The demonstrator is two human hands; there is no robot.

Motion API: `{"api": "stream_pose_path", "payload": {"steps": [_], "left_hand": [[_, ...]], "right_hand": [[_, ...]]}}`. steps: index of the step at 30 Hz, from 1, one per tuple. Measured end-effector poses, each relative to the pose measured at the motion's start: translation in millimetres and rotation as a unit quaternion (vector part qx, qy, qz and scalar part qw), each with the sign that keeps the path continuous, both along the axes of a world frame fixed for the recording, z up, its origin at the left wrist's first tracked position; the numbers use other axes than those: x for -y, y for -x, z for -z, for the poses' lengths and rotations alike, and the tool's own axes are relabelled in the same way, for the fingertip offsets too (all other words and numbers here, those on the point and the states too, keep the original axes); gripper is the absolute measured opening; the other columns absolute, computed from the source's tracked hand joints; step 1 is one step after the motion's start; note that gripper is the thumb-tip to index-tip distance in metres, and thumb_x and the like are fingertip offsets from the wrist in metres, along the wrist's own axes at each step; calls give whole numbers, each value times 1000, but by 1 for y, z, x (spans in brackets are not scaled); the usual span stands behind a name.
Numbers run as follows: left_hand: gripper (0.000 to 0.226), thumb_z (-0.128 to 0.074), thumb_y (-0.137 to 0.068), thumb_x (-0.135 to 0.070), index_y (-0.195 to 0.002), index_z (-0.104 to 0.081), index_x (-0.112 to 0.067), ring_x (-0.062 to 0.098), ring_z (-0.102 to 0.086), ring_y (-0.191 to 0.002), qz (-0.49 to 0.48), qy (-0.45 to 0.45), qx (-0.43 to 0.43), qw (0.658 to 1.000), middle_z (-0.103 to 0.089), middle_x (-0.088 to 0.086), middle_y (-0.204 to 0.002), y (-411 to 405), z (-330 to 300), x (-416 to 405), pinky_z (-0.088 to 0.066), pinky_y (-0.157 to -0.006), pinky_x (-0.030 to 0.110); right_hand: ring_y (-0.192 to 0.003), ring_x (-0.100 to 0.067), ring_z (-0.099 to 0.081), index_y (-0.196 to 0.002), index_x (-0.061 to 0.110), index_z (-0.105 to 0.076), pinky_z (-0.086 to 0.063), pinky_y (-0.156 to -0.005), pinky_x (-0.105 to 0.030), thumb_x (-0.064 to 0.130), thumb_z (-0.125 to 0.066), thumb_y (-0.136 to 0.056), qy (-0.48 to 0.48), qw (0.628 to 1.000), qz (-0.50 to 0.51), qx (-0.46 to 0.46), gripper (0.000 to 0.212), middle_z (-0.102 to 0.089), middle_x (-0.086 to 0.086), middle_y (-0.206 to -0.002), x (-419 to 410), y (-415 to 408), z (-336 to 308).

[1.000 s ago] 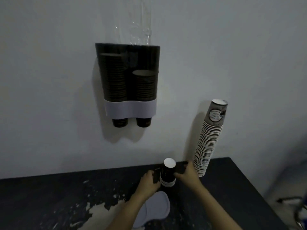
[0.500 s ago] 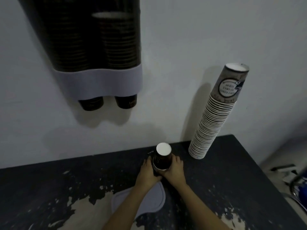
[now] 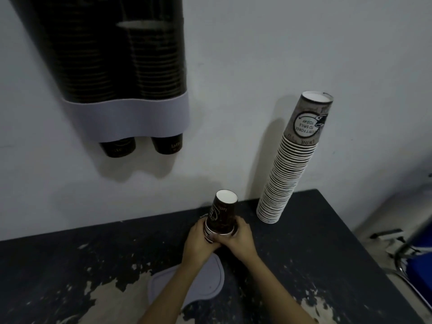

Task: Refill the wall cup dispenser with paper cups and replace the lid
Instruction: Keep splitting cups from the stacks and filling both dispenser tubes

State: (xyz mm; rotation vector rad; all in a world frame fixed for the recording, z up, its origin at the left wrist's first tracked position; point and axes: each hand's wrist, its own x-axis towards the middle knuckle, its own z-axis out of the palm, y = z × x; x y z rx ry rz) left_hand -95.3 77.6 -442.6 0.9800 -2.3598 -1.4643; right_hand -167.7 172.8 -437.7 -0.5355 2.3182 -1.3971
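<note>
Both hands wrap a short stack of dark brown cups, upside down, white base up, at the back of the counter close to the wall. Left hand grips the stack's lower left side, fingers curled round the rims; right hand grips the lower right side, thumb across the front. Hands touch each other in front of the stack. Can't tell if the stack's bottom rests on the counter or is lifted, hands hide it.

Wall dispenser hangs up & left of the hands, well apart. Dark see-through body w/ two columns of dark cups inside; right column's top sits lower than the left's. Pale band wraps the bottom; two cup ends poke out below it.

Lid, pale & flat, lies on the counter just under the forearms, near side of the stack.

Tall stack of lighter cups stands upside down to the right of the hands, near but apart, leaning toward the wall.

Writing: cup in hands shows "latte" inverted near the top, plus a round logo, unreadable. Right dispenser cup end reads "latte"; left one only partly legible. Tall stack's top cup has a round label, inverted: "DON'T FORGE(T) TO SMILE TODAY".

Counter is dark w/ worn pale patches. Blue item at the right edge, unclear.
</note>
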Motion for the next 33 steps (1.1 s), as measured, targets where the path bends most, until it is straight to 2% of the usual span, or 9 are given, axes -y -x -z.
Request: {"api": "stream_pose_path", "payload": {"steps": [5, 9, 13, 16, 18, 21, 23, 30, 33], "left_hand": [[76, -84, -53, -34, -121, -54, -18, 19, -57, -115, 13, 15, 1, 1000, -61, 2, -121, -2, 12, 2, -48, -98, 40], [77, -78, -67, -32, -132, -41, -15, 22, -49, -125, -13, 4, -12, 1000, -53, 7, -133, 0, 20, 1, -40, -106, 43], [86, -55, -83, -46, -146, -7, -11, 28, -7, -146, 62, 108, 186, 975, -16, 10, -156, 4, 24, -2, 2, -118, 48], [96, -51, -83, -51, -146, 6, -7, 31, 9, -146, 84, 127, 275, 949, 0, 8, -158, -1, 21, -7, 7, -117, 49], [100, -52, -82, -52, -145, 10, -6, 32, 9, -145, 80, 119, 261, 955, 3, 9, -158, -7, 14, -7, 7, -117, 49], [98, -49, -84, -52, -145, 11, -4, 30, 5, -146, 51, 115, 221, 967, 2, 9, -158, -12, 0, -3, 4, -118, 47], [97, -49, -85, -51, -146, 9, -4, 29, 3, -146, 41, 118, 187, 974, 1, 9, -158, -15, -13, -1, 3, -118, 45], [91, -50, -86, -49, -146, 0, -3, 25, -10, -145, 38, 165, 93, 981, -8, 10, -157, -21, -61, -4, -8, -121, 38], [94, -48, -84, -55, -146, -2, -3, 25, -15, -144, 28, 204, 71, 976, -11, 12, -156, -31, -82, 5, -14, -119, 31]], "right_hand": [[-95, -13, -65, -98, 30, -54, -53, -85, -31, 21, -84, -62, 117, 991, 63, 15, 48, -67, 0, -103, -3, 12, -28], [-99, -15, -63, -107, 19, -52, -53, -86, -32, 33, -83, -56, 132, 989, 59, -29, 61, -65, -5, -108, -4, 25, -53], [-100, -16, -63, -103, 26, -54, -54, -86, -38, 53, -77, -49, 95, 992, 46, -64, 64, -66, -3, -106, -12, 26, -57], [-99, -19, -63, -102, 25, -56, -53, -85, -43, 55, -77, -49, 55, 994, 39, -89, 64, -68, -2, -102, -20, 25, -55], [-97, -20, -63, -104, 20, -57, -53, -83, -41, 52, -80, -49, 44, 994, 44, -85, 68, -67, -3, -102, -23, 24, -56], [-90, -14, -60, -103, 18, -48, -49, -70, -16, 25, -85, -60, 61, 996, 46, -35, 58, -62, -2, -103, -24, 18, -66], [-90, -11, -55, -106, 19, -44, -46, -66, -13, 14, -81, -66, 88, 995, 35, -19, 54, -57, 0, -104, -25, 13, -81], [-107, -20, -53, -121, 16, -42, -48, -93, -36, 18, -65, -82, 260, 965, 41, -3, 45, -50, -9, -123, -33, -5, -187], [-93, -12, -57, -125, 11, -42, -50, -88, -36, 24, -56, -89, 385, 920, 71, -35, 41, -52, -8, -117, -31, -20, -275]]}}
